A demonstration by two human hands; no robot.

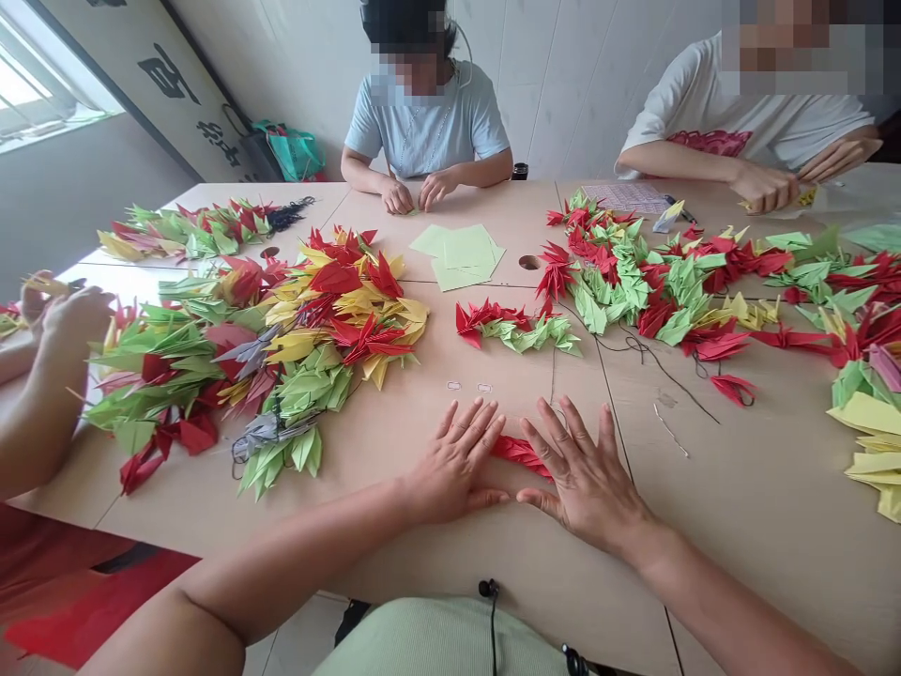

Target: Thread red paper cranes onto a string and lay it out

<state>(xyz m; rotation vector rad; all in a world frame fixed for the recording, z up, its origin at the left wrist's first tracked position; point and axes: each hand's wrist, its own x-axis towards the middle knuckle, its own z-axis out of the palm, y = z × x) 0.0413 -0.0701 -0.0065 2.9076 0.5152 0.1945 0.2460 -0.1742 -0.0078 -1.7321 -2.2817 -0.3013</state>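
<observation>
Both of my hands rest palm down on the wooden table (436, 554) with fingers spread. My left hand (457, 465) is at the left end of a red folded-paper piece (522, 454), and my right hand (587, 479) lies over its right end. Neither hand grips anything. Two small paper labels (454, 386) lie just beyond my fingertips. Farther off is a short row of red and green folded paper (517, 329), with a stack of light green sheets (461, 253) behind it.
A large pile of coloured paper strings (260, 338) covers the left; more strings (633, 272) run along the right. A thin needle-like item (671, 430) and black thread lie right. Two people (426, 122) sit opposite; another person's hands (67, 314) are at left.
</observation>
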